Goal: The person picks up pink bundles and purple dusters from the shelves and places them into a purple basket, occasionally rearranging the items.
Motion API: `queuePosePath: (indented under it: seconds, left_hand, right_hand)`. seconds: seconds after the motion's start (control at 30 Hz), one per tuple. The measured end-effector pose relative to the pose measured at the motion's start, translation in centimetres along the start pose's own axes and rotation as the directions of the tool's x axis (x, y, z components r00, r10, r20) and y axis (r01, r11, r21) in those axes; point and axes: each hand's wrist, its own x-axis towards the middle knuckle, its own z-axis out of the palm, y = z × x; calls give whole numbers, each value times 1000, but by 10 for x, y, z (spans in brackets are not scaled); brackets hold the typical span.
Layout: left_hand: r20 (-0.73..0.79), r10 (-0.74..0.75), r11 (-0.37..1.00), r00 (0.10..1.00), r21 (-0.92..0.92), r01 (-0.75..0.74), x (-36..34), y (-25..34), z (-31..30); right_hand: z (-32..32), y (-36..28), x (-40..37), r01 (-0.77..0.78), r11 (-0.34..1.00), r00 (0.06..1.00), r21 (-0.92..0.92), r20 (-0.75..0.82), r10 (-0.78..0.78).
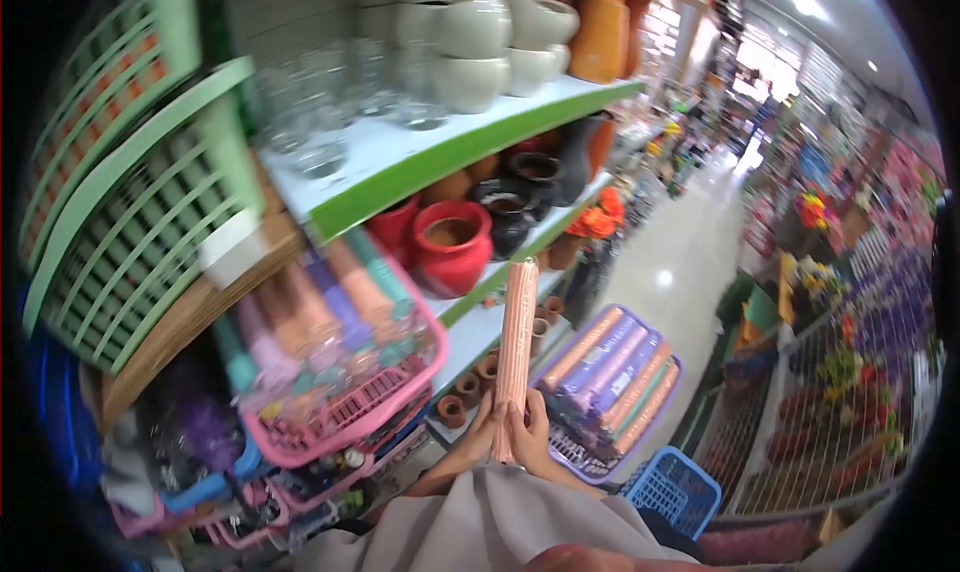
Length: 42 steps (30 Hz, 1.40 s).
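A long peach-coloured roll point(517, 342) in clear wrap stands nearly upright in front of my body. My left hand point(484, 434) is closed round its lower end from the left, and my right hand point(530, 432) grips the same end from the right. Just right of my hands, a purple basket point(672, 392) holds several wrapped rolls in peach, purple and green. On the left, a pink basket point(345, 417) carries more wrapped rolls in peach, purple, pink and teal.
Shelves with a green edge point(400, 187) hold glass vases, white pots point(472, 29), a red pot point(452, 247) and dark pots. Green baskets point(150, 222) stand at the left. A blue basket point(675, 492) is low right. An aisle point(665, 252) runs back beside racks of artificial flowers.
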Motion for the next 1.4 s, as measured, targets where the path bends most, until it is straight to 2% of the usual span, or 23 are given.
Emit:
queuePosePath:
  seconds: [0.07,0.13,0.2,0.27,0.33,0.4,0.5,0.57,0.63,0.67,0.73,0.8,0.87,0.93,1.0,1.03,1.1,1.17,1.23,1.27,1.33,1.37,1.4]
  left_hand:
    - [-94,188,959,978,232,-162,-33,23,-4]
    - [-178,228,962,957,191,-193,-68,44,-8]
    - [-153,310,913,938,324,-248,-102,46,-24]
    - [-198,370,884,907,375,-279,-137,58,-29]
    - [-166,456,805,874,495,-326,-170,60,-39]
    - [-228,429,839,874,460,-291,-208,64,-43]
    - [-288,536,786,794,513,-345,-259,61,-52]
    - [-299,576,758,761,543,-361,-292,60,-55]
    - [-300,611,731,732,568,-378,-322,63,-54]
    - [-332,632,742,700,519,-423,-334,66,-52]
    - [-398,663,747,634,417,-518,-354,68,-48]
    - [-440,676,734,591,464,-495,-377,63,-53]
    - [-468,656,755,592,404,-517,-397,72,-51]
    - [-509,656,754,557,422,-503,-414,64,-54]
    - [-520,653,753,551,367,-546,-431,61,-55]
    - [-521,659,748,542,378,-546,-438,60,-54]
    - [-552,642,759,532,360,-542,-449,55,-49]
    - [-586,623,769,518,339,-541,-458,48,-46]
    - [-602,574,798,555,260,-544,-465,39,-48]
    - [-606,576,795,548,259,-549,-467,37,-47]
    - [-634,488,850,599,189,-492,-474,34,-46]
    - [-635,491,848,596,191,-494,-475,30,-49]
    - [-585,564,826,583,382,-415,-474,26,-53]
  right_hand:
    - [28,-9,-15,156,988,985,6,80,-156]
    - [51,-15,-32,133,987,976,89,162,-146]
    - [72,-35,-50,286,953,934,101,191,-301]
    - [92,-46,-71,293,940,918,172,225,-327]
    - [108,-57,-92,424,893,848,151,279,-450]
    - [126,-61,-116,415,893,836,176,315,-450]
    - [148,-80,-151,468,859,754,209,413,-511]
    - [159,-89,-172,603,789,669,119,462,-582]
    - [168,-100,-186,612,770,627,177,485,-610]
    - [174,-107,-191,623,750,586,223,502,-636]
    - [190,-129,-191,644,712,578,280,432,-692]
    - [210,-155,-183,626,725,629,287,364,-687]
    - [232,-181,-172,551,803,699,226,400,-593]
    - [260,-200,-153,664,746,643,51,470,-605]
    - [291,-205,-143,731,662,653,-162,447,-612]
    - [304,-205,-138,734,661,650,-159,446,-615]
    - [325,-201,-130,658,532,734,-533,611,-296]
    - [342,-180,-120,698,485,708,-527,613,-351]
    - [346,-170,-110,767,420,640,-485,621,-452]
    - [342,-170,-106,773,415,633,-481,627,-453]
    - [324,-190,-110,709,546,674,-447,658,-336]
    - [312,-197,-113,697,565,683,-440,647,-339]
    - [303,-191,-110,700,563,681,-438,648,-342]
